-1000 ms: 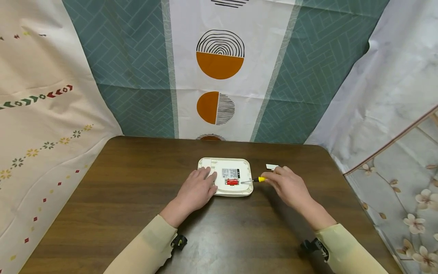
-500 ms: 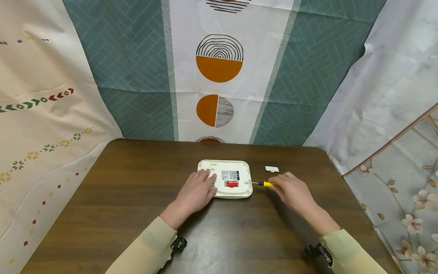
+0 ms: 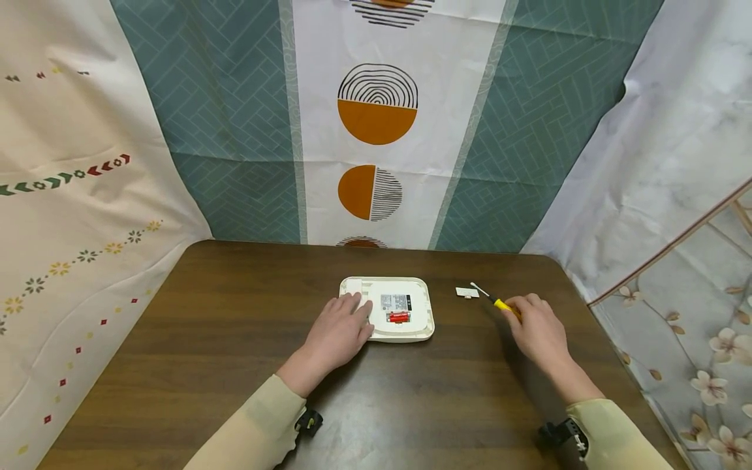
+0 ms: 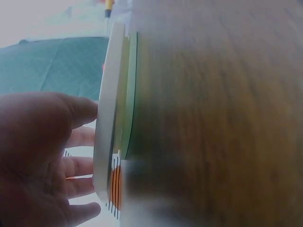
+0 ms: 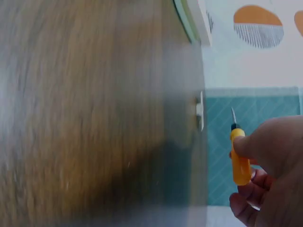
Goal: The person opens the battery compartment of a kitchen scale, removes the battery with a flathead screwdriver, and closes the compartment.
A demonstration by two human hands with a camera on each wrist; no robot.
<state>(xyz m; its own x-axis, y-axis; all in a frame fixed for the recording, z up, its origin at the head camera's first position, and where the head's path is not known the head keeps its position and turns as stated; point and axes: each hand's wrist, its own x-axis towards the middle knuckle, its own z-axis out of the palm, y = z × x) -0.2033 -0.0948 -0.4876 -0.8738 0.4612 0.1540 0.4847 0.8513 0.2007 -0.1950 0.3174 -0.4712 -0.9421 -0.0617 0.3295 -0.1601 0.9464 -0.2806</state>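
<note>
A white rectangular device (image 3: 416, 331) with rounded corners lies on the table, its underside facing up. In its small compartment sits a red battery (image 3: 398, 317), below a printed label (image 3: 396, 302). My left hand (image 3: 337, 330) rests on the device's left part with relaxed fingers. The left wrist view shows the thumb at the near edge of the device (image 4: 107, 109). To the right, my right hand (image 3: 537, 328) pinches a yellow-handled screwdriver (image 5: 240, 161), held above the table. Its shaft points up and left, and the tip overlaps a small white cover (image 3: 467, 293) in the head view.
The brown wooden table (image 3: 235, 365) ends at a patterned cloth backdrop (image 3: 235, 130) behind. A cream cloth (image 3: 88, 228) hangs at the left and a floral one (image 3: 693, 313) at the right.
My right hand has drawn the screwdriver away from the device, to the right, and its tip now points up and left. The left hand stays on the device.
</note>
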